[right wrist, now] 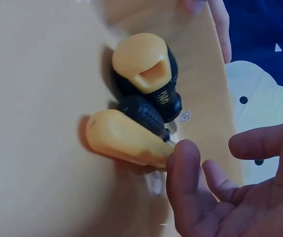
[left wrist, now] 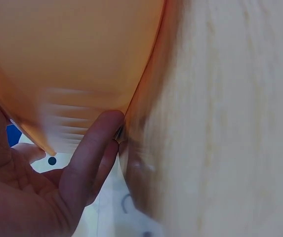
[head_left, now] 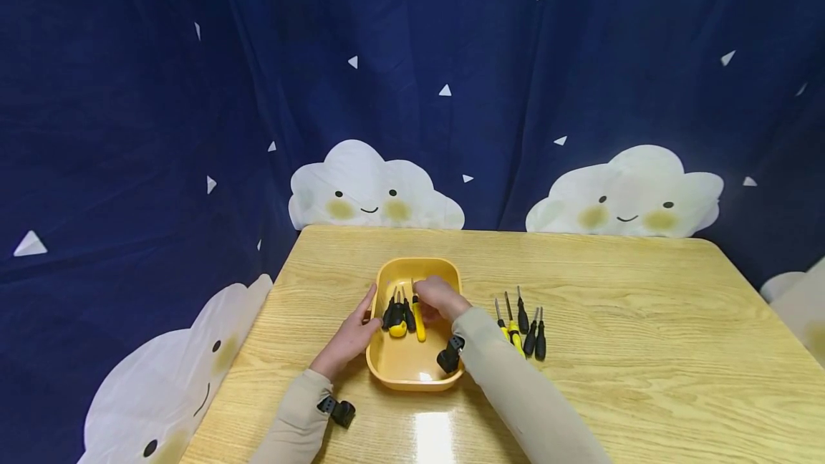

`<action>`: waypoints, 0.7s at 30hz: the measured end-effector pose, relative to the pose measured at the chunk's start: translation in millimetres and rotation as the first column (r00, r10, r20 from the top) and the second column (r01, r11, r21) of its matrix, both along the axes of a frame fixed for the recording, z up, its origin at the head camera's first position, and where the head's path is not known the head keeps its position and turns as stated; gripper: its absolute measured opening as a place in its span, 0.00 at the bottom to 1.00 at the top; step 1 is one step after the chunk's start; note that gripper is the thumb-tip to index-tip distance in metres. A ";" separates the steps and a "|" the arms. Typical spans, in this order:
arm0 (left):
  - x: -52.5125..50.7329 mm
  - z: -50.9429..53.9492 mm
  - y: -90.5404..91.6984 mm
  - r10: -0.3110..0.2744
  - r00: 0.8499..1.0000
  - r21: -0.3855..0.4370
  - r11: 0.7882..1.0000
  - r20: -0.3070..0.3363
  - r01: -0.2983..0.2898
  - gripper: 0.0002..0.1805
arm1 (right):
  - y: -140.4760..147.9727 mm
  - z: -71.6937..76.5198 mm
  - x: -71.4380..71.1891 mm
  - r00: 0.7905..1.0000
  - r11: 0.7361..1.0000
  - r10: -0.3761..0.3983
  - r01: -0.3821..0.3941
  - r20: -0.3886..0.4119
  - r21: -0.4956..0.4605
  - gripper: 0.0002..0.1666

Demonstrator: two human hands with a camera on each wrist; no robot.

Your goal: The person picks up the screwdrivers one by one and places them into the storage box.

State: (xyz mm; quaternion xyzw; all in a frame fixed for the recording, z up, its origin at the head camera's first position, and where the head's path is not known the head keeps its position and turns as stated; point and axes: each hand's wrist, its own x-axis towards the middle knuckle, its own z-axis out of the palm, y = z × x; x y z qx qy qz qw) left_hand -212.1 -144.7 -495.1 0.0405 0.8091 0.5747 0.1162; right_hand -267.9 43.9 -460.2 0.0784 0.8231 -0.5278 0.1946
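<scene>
A yellow-orange plastic bin (head_left: 412, 384) stands on the table. My left hand (head_left: 351, 339) holds its left wall, thumb over the rim and fingers along the outside, as the left wrist view shows the fingers (left wrist: 94, 143) against the wall. Inside lie a stubby screwdriver (right wrist: 143, 64) with a yellow-capped black handle, black-handled screwdrivers (head_left: 409, 317) and a yellow-handled screwdriver (head_left: 419, 324). My right hand (head_left: 441, 296) reaches into the bin beside the yellow-handled one. In the right wrist view its fingers (right wrist: 185, 163) are spread close to that handle, with nothing visibly gripped; contact is unclear.
Right of the bin, several screwdrivers lie on the wooden table (head_left: 644, 321): yellow-handled ones (head_left: 515, 331) partly behind my right sleeve and black-handled ones (head_left: 541, 342). A dark blue curtain (head_left: 399, 113) with cloud pictures hangs behind the table and along its left.
</scene>
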 end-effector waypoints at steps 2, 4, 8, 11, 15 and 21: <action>0.3 -0.3 0.0 0.000 1.000 0.003 1.000 0.004 0.000 0.39 | -0.4 1.4 0.0 1.000 0.999 -0.001 0.001 0.005 -0.033 0.12; 0.7 -0.3 -0.1 -0.001 1.000 0.005 1.000 0.006 0.001 0.39 | -1.0 3.2 -0.3 1.000 0.998 -0.003 0.003 0.002 -0.062 0.13; 1.5 1.6 0.1 -0.001 1.000 0.004 1.000 0.015 0.001 0.38 | -2.1 14.0 0.1 0.999 0.998 0.032 -0.033 -0.029 -0.052 0.15; 1.5 2.4 0.0 -0.005 1.000 0.000 1.000 0.014 0.005 0.39 | -1.4 25.9 1.6 0.995 0.996 0.084 -0.083 -0.062 0.029 0.14; 2.9 7.2 0.3 -0.012 1.000 0.003 1.000 0.015 0.012 0.38 | 1.7 40.3 4.3 0.985 0.984 0.142 -0.129 -0.101 0.119 0.17; -2.1 -1.4 -0.4 -0.008 1.000 -0.007 1.000 0.014 0.008 0.39 | 12.8 55.3 6.5 0.968 0.967 0.192 -0.158 -0.164 0.198 0.16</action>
